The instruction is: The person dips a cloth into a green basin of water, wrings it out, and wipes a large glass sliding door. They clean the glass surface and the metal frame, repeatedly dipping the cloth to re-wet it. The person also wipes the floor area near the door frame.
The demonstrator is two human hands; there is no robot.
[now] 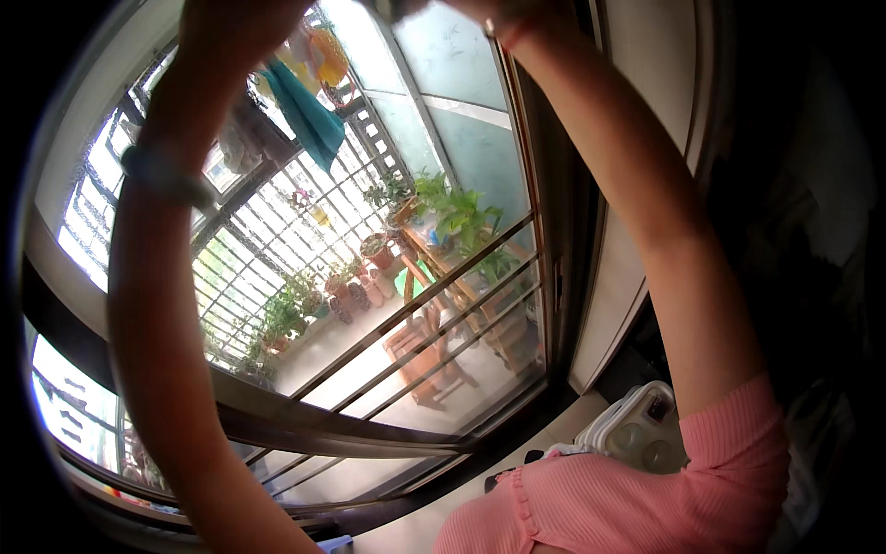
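Observation:
Both my arms reach up past the top edge of the head view, so the fingers are cut off. Only the base of my left hand [249,17] shows at the upper left, with a pale bracelet [164,175] on that forearm. Part of my right hand [484,9] shows at the top, with a thin red band at its wrist. Between the hands, a blurred greyish thing [395,9] is cut by the edge; whether either hand touches it I cannot tell. In front of me stands a dark-framed glass sliding door [544,277] with horizontal bars.
Beyond the glass lies a balcony with window grilles, potted plants [286,314], a wooden folding chair [420,360] and a hanging teal cloth [305,115]. A stack of clear-lidded containers [637,434] stands low on the right. Something blue [337,543] lies at the bottom.

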